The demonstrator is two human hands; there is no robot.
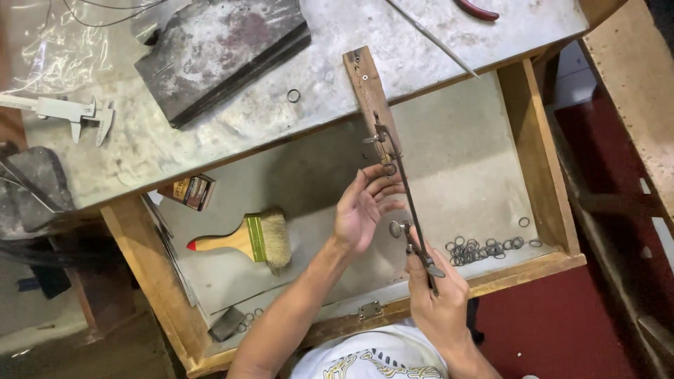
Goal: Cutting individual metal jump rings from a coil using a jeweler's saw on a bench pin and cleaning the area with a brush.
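The right hand (435, 295) wraps its grip around the handle of a jeweller's saw (404, 189), whose long frame runs up and away toward the wooden bench peg (366, 91) jutting from the worktop (337, 84). The left hand (361, 210), nearer the peg, pinches a small ring (389, 169) against the peg's tip, just beside the saw frame.
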